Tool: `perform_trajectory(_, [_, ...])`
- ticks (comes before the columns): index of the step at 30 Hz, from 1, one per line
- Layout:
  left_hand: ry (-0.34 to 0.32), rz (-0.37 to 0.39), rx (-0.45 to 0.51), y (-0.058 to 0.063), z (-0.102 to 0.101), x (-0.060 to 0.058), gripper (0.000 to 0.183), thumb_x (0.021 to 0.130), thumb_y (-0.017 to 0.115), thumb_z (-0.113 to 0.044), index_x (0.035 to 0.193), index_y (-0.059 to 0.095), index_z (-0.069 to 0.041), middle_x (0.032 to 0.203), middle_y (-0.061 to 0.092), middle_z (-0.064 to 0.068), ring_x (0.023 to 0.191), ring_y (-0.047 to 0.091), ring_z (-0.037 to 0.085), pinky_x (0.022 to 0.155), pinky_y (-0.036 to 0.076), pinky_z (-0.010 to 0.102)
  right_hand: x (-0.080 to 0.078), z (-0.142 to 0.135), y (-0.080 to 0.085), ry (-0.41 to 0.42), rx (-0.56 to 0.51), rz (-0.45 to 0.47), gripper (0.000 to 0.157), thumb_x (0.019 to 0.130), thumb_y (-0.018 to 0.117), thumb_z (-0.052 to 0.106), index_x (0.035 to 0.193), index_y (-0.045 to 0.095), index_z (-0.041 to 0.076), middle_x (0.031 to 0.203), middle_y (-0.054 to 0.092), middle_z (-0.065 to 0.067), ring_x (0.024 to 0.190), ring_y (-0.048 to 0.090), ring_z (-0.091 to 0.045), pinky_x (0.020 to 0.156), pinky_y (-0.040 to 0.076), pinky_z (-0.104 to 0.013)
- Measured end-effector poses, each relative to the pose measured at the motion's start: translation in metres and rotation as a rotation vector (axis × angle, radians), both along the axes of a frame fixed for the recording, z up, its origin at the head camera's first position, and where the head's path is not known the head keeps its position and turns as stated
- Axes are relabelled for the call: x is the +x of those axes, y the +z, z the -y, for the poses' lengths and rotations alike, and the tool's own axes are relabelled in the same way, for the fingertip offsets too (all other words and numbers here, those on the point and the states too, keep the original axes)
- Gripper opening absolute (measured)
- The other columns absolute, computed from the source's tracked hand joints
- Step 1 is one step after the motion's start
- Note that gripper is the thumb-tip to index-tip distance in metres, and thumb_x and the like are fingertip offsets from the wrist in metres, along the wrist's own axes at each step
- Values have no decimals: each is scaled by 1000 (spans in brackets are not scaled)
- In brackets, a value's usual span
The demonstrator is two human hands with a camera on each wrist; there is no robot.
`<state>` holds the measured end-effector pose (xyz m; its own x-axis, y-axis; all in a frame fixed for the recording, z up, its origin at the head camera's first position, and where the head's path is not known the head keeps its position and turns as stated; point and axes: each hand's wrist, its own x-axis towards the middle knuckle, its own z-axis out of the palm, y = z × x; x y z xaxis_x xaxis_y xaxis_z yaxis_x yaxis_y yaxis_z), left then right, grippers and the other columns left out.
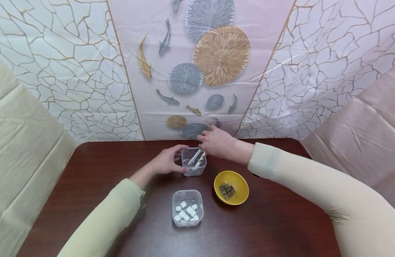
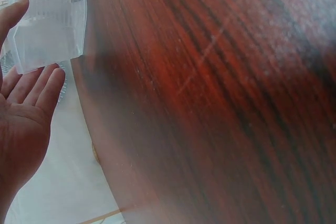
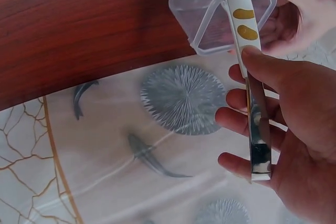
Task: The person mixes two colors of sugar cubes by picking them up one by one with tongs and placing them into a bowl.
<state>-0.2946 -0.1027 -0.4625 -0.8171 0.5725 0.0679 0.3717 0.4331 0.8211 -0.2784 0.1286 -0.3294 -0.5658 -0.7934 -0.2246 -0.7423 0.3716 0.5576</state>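
Note:
At the back of the table, my left hand (image 1: pixel 165 160) holds a clear plastic container (image 1: pixel 193 171), thumb at its front and fingers round its left and far side. In the left wrist view the container (image 2: pixel 47 30) sits between thumb and fingers. My right hand (image 1: pixel 218 143) grips tongs (image 3: pixel 258 129) over the container's rim. They have a shiny metal handle and white ends with yellow ovals. In the head view the white ends reach down inside the container, spread apart. What lies between the tips does not show clearly.
Nearer to me stands a second clear container (image 1: pixel 202 210) with several white cubes (image 1: pixel 181 213). To its right is a yellow bowl (image 1: pixel 240 187) with several brown cubes (image 1: pixel 227 191). A patterned cloth (image 1: pixel 159 121) hangs right behind the table's back edge.

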Motion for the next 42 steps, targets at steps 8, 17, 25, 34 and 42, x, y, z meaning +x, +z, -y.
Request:
perform_trajectory(8, [-1,18,1,1,0,0,87,82,95,-18,154,49,-1,147,60,22,136,61,39,114,52,48,-3,10,-6,-36,54,36,21,103,72,27,122,81,20,123,71,-6,112,67,-28,93,59,-49])
perform_trajectory(17, [-9,17,19,0,-2,0,87,82,95,-16,153,48,0,148,59,23,137,60,39,114,52,48,-6,15,-13,-72,85,73,22,103,72,29,121,81,19,125,70,-6,116,66,-28,96,57,-49])
perform_trajectory(25, [-7,6,25,0,-1,1,86,82,94,-16,153,49,1,147,60,25,136,61,41,114,52,50,-10,17,-15,-75,72,52,22,103,72,27,121,81,20,126,71,-5,116,66,-28,96,59,-48])
perform_trajectory(34, [8,8,-8,0,-1,0,85,83,94,-16,153,49,-2,147,60,19,136,61,37,114,52,47,-13,18,-14,-101,59,44,24,103,71,29,123,80,19,130,71,-6,118,67,-28,95,59,-49])
perform_trajectory(42, [11,11,-6,1,-1,0,85,82,94,-16,153,50,-2,149,59,20,136,61,37,113,53,46,-10,15,-8,-138,60,75,28,104,71,32,127,79,18,134,69,-6,122,65,-29,103,57,-53])
